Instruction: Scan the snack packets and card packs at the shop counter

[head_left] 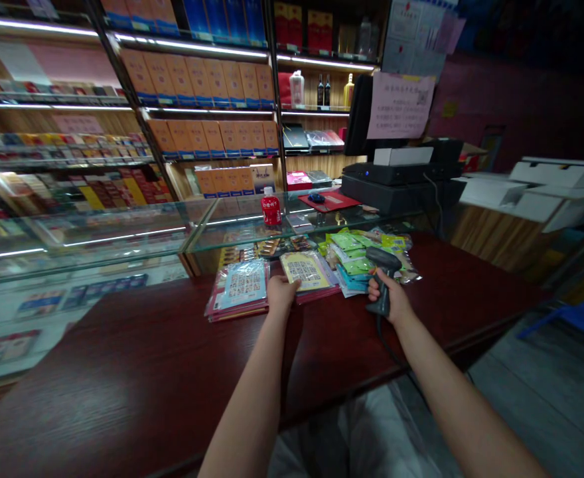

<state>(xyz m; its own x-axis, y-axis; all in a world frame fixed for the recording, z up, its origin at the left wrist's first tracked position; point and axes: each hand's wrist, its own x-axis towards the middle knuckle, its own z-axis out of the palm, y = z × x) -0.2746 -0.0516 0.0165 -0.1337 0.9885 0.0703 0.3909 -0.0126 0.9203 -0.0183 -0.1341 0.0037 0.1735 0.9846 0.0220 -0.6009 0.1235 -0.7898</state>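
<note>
My right hand [392, 296] is wrapped round the handle of a dark barcode scanner [382, 260], its head tilted over several green snack-like packets [354, 249] and blue packets [352, 280]. A cable runs from the scanner's base toward the table's front edge. My left hand [282, 292] is closed at the near left corner of a flat yellow plastic-wrapped pack [304, 271], thumb on top and the other fingers mostly hidden. The yellow pack lies on a stack of similar packs. Just left of that hand sits another stack, topped by a light blue wrapped pack [245, 282].
The dark red wooden table [172, 372] meets a glass display counter [137, 226]. A red bottle [271, 207] stands on the glass. Behind the packets are a monitor [359, 119] and a black cash drawer [396, 192]. White boxes [555, 172] lie at right, a blue stool-like object [581, 315] below.
</note>
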